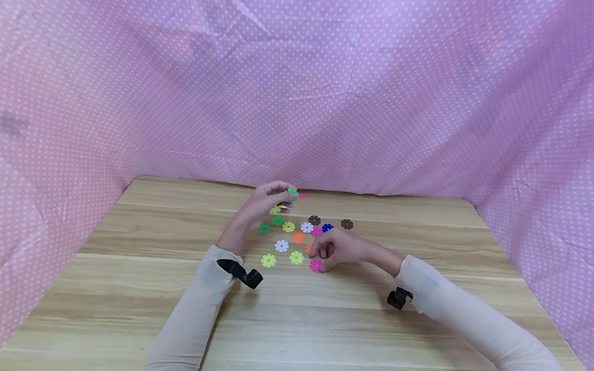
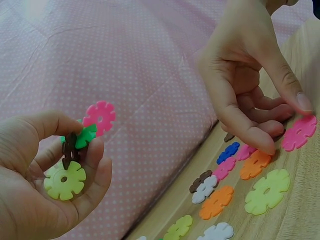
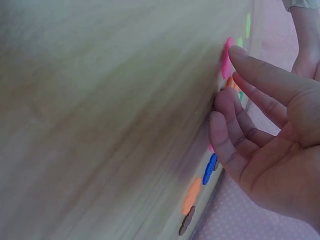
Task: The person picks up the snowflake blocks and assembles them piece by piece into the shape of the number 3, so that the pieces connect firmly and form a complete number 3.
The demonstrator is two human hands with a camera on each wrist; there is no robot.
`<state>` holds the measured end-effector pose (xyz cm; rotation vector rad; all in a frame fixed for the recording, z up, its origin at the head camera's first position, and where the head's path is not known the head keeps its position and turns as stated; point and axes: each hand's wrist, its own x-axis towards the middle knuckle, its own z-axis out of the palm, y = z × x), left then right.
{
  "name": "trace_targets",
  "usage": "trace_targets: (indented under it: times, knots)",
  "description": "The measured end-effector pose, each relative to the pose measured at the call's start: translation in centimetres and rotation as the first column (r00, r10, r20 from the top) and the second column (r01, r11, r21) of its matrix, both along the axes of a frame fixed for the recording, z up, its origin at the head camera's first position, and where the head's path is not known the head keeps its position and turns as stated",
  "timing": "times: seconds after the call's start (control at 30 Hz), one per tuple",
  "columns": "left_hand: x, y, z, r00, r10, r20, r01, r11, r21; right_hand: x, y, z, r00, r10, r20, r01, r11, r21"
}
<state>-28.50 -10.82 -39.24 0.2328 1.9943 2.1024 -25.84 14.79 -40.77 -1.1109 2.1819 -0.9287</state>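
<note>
In my left hand [image 1: 263, 206] I hold several notched plastic snowflake discs joined together, raised over the far part of the table. The left wrist view shows them as a pink disc [image 2: 106, 111], a green disc [image 2: 87, 134], a brown disc [image 2: 69, 152] and a yellow disc [image 2: 75, 186], gripped between thumb and fingers. My right hand [image 1: 341, 247] reaches low over the loose discs. Its thumb touches the edge of a flat pink disc [image 2: 300, 133], while the index fingertip is beside an orange disc [image 2: 256, 165], apart from the thumb.
Loose discs lie scattered around the hands on the wooden table [image 1: 321, 325], among them white [image 1: 281, 245], yellow-green [image 1: 269, 260], orange [image 1: 298, 237], blue [image 1: 327, 227] and brown [image 1: 347, 224] ones. A pink dotted cloth [image 1: 301, 97] hangs behind and at both sides.
</note>
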Motion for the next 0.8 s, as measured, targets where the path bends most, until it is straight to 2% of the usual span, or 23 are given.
trace_targets:
  times: [0.37, 0.6, 0.8]
  knots:
    - [-0.1, 0.2, -0.2, 1.000, -0.018, -0.005, 0.018, 1.000, 0.002, 0.1, -0.2, -0.2, 0.999, -0.049, -0.013, 0.050, 0.998, 0.045]
    - [-0.2, 0.4, -0.2, 1.000, -0.022, -0.001, 0.022, 1.000, 0.003, -0.3, 0.0, -0.4, 0.995, -0.095, -0.015, 0.094, 0.995, -0.027]
    - [-0.2, 0.6, -0.3, 1.000, -0.020, 0.010, 0.020, 1.000, 0.006, -1.1, 0.5, -0.3, 0.977, -0.213, 0.009, 0.213, 0.971, -0.107]
